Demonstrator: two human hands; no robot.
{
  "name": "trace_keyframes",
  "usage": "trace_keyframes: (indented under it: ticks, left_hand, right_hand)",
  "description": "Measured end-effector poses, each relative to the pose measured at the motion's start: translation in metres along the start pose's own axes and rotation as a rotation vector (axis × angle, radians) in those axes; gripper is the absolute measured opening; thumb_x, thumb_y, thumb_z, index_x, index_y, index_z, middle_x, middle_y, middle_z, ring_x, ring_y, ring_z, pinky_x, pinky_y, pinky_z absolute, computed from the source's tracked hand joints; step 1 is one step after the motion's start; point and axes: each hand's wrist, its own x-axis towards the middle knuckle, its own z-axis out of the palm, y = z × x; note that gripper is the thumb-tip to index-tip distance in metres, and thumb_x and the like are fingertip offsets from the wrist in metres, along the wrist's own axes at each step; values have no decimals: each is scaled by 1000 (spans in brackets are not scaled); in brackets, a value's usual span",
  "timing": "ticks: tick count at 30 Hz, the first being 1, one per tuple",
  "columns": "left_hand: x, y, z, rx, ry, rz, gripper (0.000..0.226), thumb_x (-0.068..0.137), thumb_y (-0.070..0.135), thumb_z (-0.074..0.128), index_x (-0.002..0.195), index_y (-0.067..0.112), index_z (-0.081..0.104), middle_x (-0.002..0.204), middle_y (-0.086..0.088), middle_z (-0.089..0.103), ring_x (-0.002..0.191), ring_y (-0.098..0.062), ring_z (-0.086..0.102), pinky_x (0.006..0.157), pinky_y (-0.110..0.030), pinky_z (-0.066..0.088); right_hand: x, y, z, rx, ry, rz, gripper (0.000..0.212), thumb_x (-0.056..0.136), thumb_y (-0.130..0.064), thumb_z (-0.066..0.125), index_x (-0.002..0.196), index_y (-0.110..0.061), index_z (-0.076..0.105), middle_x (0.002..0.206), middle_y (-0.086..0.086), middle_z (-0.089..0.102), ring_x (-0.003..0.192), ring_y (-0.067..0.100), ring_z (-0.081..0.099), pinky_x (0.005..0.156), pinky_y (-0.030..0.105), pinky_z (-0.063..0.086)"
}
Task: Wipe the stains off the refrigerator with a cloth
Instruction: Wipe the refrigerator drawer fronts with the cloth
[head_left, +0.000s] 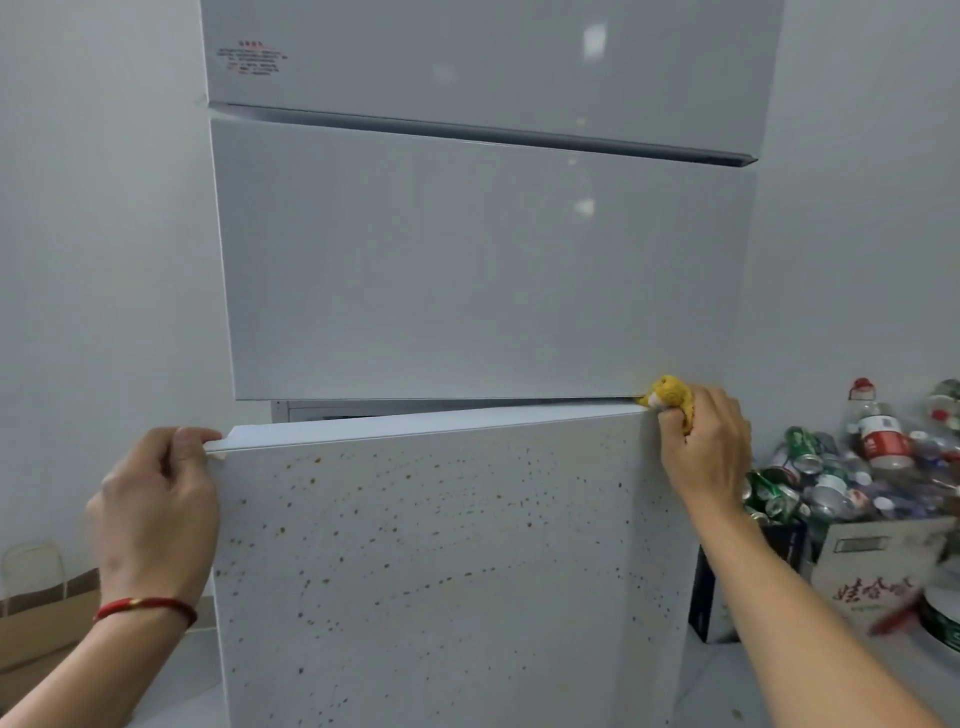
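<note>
Left hand (156, 499) holds the refrigerator (467, 260) door's corner; right hand (706, 441) grips the cloth (670, 392) (yellow); a box (872, 566) holds cans (795, 467).

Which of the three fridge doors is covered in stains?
The bottom door, pulled ajar: brown specks dot its front. The middle door and top door look clean.
</note>
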Motion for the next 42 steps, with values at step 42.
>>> trace_keyframes:
  ticks: [42]
  left_hand:
    - [63, -26, 46, -81, -139, -255, 29, 103, 31, 51, 91, 24, 76, 71, 0, 65, 67, -21, 53, 64, -30, 40]
  right_hand:
    - [-31, -181, 75, 179, -30, -431, 59, 104, -49, 50, 149, -11, 55, 156, 20, 44, 146, 45, 37, 120, 62, 29]
